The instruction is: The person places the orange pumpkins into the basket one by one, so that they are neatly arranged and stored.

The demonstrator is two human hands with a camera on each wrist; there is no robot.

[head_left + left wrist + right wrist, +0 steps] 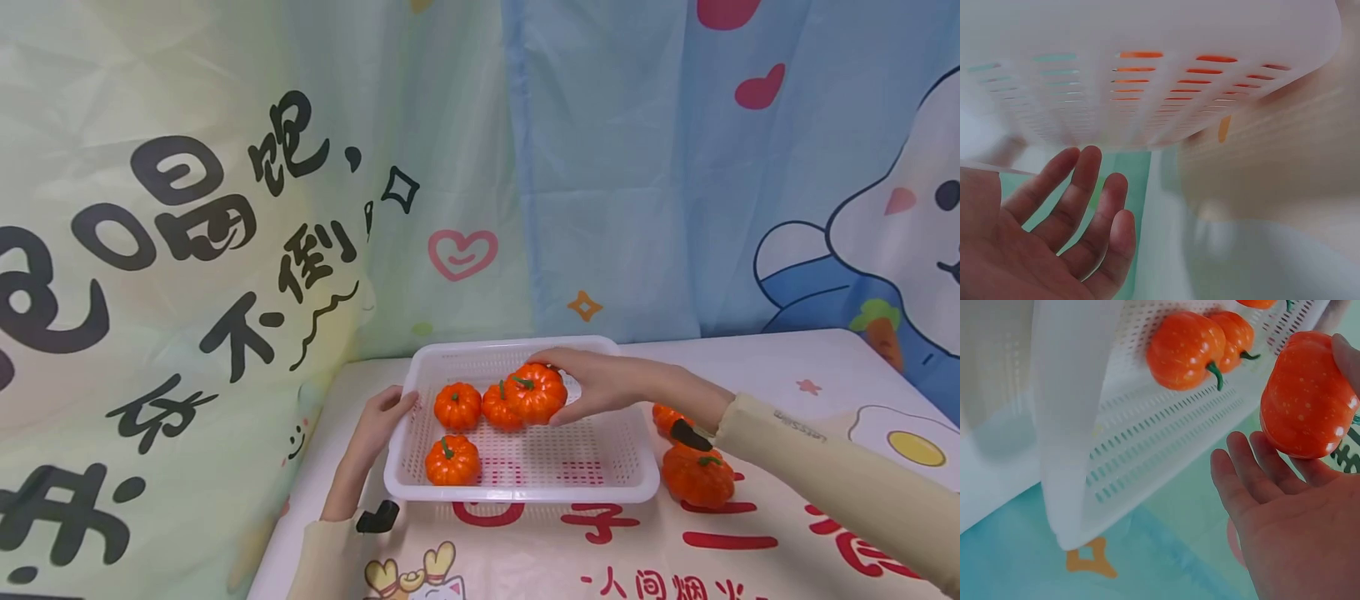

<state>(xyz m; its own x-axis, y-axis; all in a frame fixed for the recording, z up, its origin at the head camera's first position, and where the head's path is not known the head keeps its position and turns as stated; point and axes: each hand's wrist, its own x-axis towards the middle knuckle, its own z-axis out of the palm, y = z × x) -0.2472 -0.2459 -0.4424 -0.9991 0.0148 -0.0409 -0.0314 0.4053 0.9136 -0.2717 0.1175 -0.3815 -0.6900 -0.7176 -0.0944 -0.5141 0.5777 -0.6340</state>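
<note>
My right hand (592,383) grips an orange toy pumpkin (537,393) with a green stem, fingers on one side and thumb on the other. It hangs over a white slotted plastic basket (540,493). Three more pumpkins sit inside toward the left: one at the back (457,407), one partly hidden behind the held pumpkin (498,408), and one in front (452,461). At the basket's left rim rests my left hand (378,425). In the left wrist view its fingers (1088,181) are spread and slightly bent beside the outer wall; the thumb is mostly hidden.
To the right of the basket, a larger pumpkin (697,477) lies on the printed tablecloth (525,554). Behind it another pumpkin (667,418) is partly covered by my right forearm. A printed curtain (600,183) hangs behind the table.
</note>
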